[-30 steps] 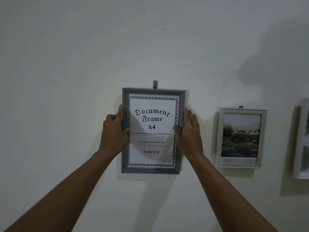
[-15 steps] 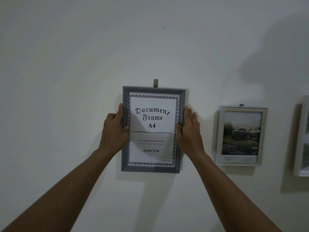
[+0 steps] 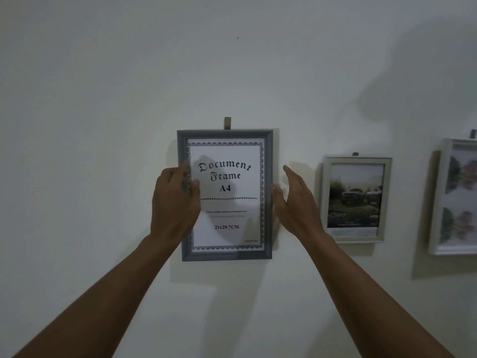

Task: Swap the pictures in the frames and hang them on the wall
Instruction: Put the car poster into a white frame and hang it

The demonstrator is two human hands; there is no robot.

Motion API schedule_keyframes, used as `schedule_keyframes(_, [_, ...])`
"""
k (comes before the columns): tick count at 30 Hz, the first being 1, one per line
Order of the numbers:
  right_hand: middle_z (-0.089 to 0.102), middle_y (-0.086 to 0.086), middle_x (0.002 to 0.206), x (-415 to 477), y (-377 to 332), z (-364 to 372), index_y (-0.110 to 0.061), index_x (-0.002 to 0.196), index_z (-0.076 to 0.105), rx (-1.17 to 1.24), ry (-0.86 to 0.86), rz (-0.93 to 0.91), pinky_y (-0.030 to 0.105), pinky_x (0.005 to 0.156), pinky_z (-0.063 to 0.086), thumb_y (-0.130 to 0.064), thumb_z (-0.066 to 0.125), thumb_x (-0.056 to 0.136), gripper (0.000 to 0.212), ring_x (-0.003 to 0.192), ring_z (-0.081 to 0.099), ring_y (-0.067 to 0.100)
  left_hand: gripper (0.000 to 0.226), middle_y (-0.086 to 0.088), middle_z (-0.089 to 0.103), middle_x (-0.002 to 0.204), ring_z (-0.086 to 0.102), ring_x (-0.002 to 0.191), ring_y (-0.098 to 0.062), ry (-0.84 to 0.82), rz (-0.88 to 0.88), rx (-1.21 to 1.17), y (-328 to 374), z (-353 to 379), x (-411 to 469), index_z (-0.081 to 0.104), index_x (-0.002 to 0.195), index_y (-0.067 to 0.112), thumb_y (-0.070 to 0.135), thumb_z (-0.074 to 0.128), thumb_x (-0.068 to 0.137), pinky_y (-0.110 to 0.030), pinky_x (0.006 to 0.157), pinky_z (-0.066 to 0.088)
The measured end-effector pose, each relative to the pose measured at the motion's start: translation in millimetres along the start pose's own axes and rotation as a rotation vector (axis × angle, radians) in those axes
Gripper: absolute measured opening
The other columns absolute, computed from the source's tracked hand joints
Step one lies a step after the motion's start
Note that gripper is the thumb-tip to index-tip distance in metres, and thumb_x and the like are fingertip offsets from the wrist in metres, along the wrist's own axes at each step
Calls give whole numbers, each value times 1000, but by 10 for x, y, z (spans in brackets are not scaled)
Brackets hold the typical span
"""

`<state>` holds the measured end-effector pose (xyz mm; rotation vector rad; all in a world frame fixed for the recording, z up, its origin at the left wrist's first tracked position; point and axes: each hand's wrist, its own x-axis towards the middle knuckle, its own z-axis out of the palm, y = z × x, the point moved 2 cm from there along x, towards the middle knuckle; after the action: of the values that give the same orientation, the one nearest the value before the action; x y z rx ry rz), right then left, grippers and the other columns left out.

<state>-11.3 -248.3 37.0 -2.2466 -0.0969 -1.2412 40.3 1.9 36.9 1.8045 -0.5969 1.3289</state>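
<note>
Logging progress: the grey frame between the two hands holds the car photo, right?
No. The head view shows the grey frame between the left hand and right hand holding a sheet printed Document Frame A4; the car photo is in the pale frame to its right.

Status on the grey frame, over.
Left hand open over left edge of grey frame; right hand open beside right edge. Frame upright on wall, hanger showing above. Nothing in the way.

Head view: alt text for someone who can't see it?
A grey frame holding a "Document Frame A4" sheet lies against the wall, left hand on its left edge, open right hand beside its right edge. A car-photo frame and a white frame hang further right.
</note>
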Motion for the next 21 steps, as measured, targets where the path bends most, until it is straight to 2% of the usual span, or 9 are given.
schedule_keyframes(2, [40,3,154,-60,46,-186,-16,152,34,-56,2,12,32,111,32,-36,47,103,55,141,38,18,39,-7,60,115,56,101,-16,-37,73,-30,253,70,-93,55,130,9,24,58,95,-24,84,52])
schedule_keyframes(6, [56,6,139,-164,272,-592,-13,143,46,-150,-36,100,37,105,42,-39,54,99,52,129,51,22,28,-3,67,105,61,93,-14,-171,140,-140,781,357,-291,66,115,9,24,64,91,-33,84,54])
schedule_keyframes(9, [67,5,110,-227,522,-956,-9,125,58,-202,-71,165,38,92,51,-36,57,96,40,106,63,24,29,1,68,101,61,90,-11,-332,44,-201,1133,690,-401,67,112,12,31,64,90,-31,84,53])
schedule_keyframes(13, [68,3,102,-287,906,-1446,-12,121,63,-239,-99,276,29,79,48,-31,59,94,33,98,64,23,32,3,70,99,63,89,-8,-453,-103,-221,1490,1174,-470,69,110,16,38,65,87,-23,84,49])
schedule_keyframes(16, [67,8,113,-302,1243,-1708,-10,129,57,-228,-105,341,28,77,43,-30,58,96,39,96,60,22,35,0,70,103,64,91,-12,-480,-184,-211,1713,1490,-518,68,114,14,35,68,86,-26,86,49])
schedule_keyframes(19, [59,12,135,-246,1572,-1833,-10,145,42,-182,-127,388,26,86,39,-35,60,96,58,120,57,26,42,-2,67,112,62,96,-15,-444,-261,-200,1852,1745,-556,61,124,14,29,69,85,-24,83,45])
schedule_keyframes(21, [55,12,141,-200,1765,-1843,-12,148,37,-140,-130,402,26,87,39,-36,61,96,62,127,53,27,50,-4,63,117,61,100,-18,-420,-317,-210,1897,1891,-597,53,132,14,26,69,86,-26,83,45])
